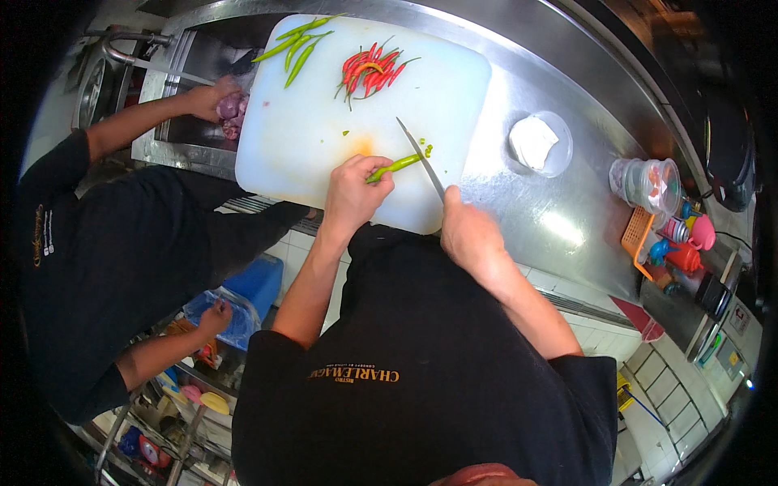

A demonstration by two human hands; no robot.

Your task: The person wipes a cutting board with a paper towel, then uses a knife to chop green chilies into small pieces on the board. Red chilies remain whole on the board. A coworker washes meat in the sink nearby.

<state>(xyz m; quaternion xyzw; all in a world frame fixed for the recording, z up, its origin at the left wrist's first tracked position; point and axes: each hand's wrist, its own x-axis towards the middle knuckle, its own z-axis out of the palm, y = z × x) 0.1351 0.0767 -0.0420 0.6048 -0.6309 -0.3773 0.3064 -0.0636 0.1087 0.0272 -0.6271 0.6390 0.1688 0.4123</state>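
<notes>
My left hand [358,188] pinches a green chili pepper [400,165] on a white cutting board [292,146]. In my right hand [469,228] is a kitchen knife [428,165], its blade lying across the chili's right end. Small cut green pieces [428,149] lie just beyond the blade, and a few bits are scattered on the board. A pile of red chilies [371,70], with an orange one on top, rests near the board's far edge. Several whole green chilies [299,61] lie at its far left corner.
At the left, a co-worker's hand [213,100] holds reddish-purple pieces [231,115] over a steel sink [188,130]. A plastic tub [552,146] with something white inside stands right of the board. Farther right are stacked tubs [647,185], an orange basket [635,240] and squeeze bottles [687,256].
</notes>
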